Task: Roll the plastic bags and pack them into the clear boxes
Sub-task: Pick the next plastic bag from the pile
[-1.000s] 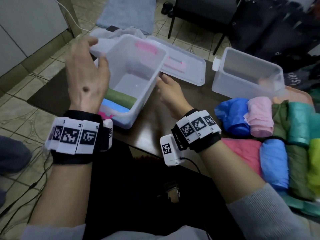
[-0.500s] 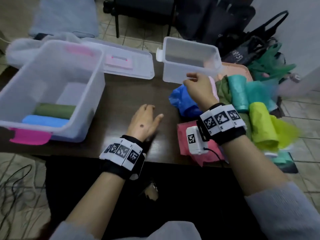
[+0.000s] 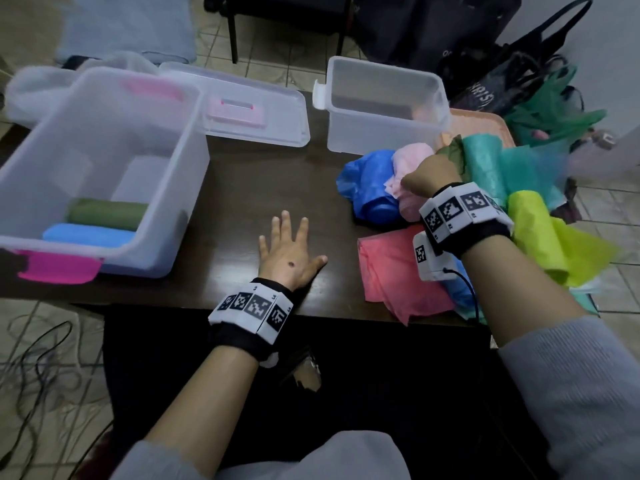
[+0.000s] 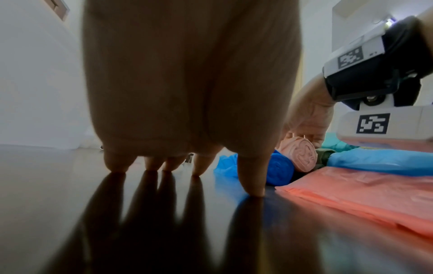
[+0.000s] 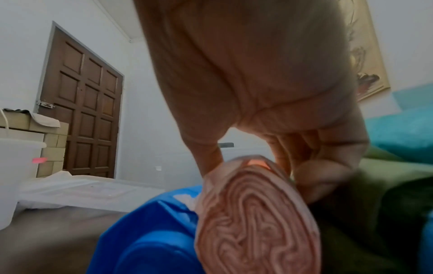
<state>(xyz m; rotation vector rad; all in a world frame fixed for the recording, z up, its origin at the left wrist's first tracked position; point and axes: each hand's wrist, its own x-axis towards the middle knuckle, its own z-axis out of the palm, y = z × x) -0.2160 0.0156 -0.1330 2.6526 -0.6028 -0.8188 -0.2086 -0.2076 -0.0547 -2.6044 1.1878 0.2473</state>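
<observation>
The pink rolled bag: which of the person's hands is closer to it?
The right. The right hand grips the pink rolled bag from above, thumb and fingers around it. The left hand lies flat on the table, well apart from the roll.

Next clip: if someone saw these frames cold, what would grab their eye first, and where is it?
Probably the heap of bright plastic bags on the table's right side, where the right hand grips a rolled pink bag beside a blue roll. Next, the large clear box at left, holding a green roll and a light blue roll. Between them the left hand rests flat on the dark table.
</observation>
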